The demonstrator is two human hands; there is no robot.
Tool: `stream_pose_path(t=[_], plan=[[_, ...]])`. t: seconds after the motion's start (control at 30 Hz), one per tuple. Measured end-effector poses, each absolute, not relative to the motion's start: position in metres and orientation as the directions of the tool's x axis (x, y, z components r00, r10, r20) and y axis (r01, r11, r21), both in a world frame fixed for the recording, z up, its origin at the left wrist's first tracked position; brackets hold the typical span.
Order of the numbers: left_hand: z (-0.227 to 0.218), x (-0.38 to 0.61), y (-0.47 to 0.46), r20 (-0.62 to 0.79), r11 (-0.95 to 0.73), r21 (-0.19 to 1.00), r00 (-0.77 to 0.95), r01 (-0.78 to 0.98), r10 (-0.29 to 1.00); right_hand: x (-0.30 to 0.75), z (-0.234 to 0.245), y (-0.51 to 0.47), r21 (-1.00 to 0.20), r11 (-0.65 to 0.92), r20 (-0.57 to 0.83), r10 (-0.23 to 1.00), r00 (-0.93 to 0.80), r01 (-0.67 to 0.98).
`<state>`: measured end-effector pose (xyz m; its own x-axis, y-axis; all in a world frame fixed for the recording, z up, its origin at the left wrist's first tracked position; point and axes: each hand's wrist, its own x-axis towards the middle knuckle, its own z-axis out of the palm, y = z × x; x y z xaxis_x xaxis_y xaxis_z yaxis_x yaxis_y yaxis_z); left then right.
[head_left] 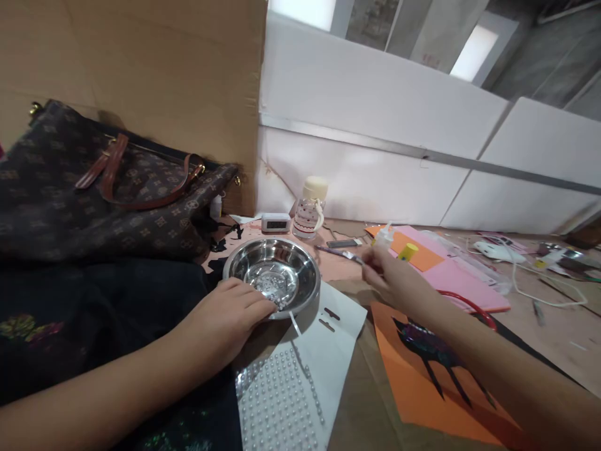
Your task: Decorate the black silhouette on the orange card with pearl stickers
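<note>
My left hand (237, 310) lies over the near left rim of a shiny metal bowl (310, 275), its fingers curled onto the edge and its thumb hidden. Small shiny bits (272, 288) lie at the bottom of the bowl. Below it is a white card sheet with rows of pearl beads (277, 394), and a thin pale strip (295, 322) slants down from the rim. My right hand (382, 269) reaches across to the right, fingers pinched at the near end of a slim purple-and-silver tool (335, 252). A clear glue bottle (385, 235) stands just behind those fingers.
An orange sheet with a black glittery cut-out shape (394, 369) lies under my right forearm. Behind are a yellow cap (408, 252), pink paper (479, 285), a small digital clock (275, 223) and a lidded bottle (307, 213). A brown patterned handbag (61, 188) stands left; a white glue gun (498, 250) lies right.
</note>
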<state>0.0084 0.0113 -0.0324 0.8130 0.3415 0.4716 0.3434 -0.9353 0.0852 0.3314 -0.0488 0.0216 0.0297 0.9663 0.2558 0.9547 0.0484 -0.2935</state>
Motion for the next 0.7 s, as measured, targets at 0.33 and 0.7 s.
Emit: stream_pose_path(t=[0.33,0.7], plan=[[-0.025,0.007,0.001,0.459,-0.954,0.098,0.838,0.282,0.294,0.24,0.018,-0.073,-0.585,0.479,0.315,0.878,-0.361,0.655],[-0.024,0.009,0.0,0.455,-0.955,0.095,0.841,0.281,0.293,0.257,0.003,-0.078,-0.623,0.479,0.464,0.863,-0.202,0.618]])
